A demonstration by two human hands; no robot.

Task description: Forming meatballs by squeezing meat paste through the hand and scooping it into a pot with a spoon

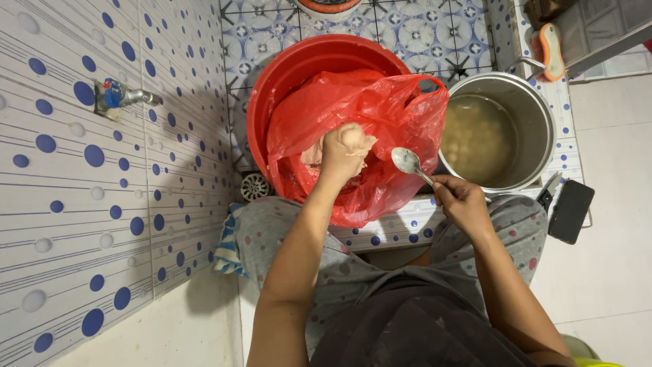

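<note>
My left hand (344, 152) is closed around a lump of pale pinkish paste, squeezing it so that a ball bulges at the top of the fist. It hovers over a red plastic bag (380, 115) that lines a red basin (285, 75) and holds more paste. My right hand (462, 200) grips the handle of a metal spoon (407, 162), whose bowl points toward the left fist. To the right stands a steel pot (526, 102) of cloudy liquid with pale balls floating in it.
A blue-dotted tiled wall with a tap (119, 96) rises on the left. A floor drain (255, 185) lies beside the basin. A dark phone (570, 211) rests right of the pot, and an orange sandal (550, 51) lies beyond it. My knees frame a low tiled step.
</note>
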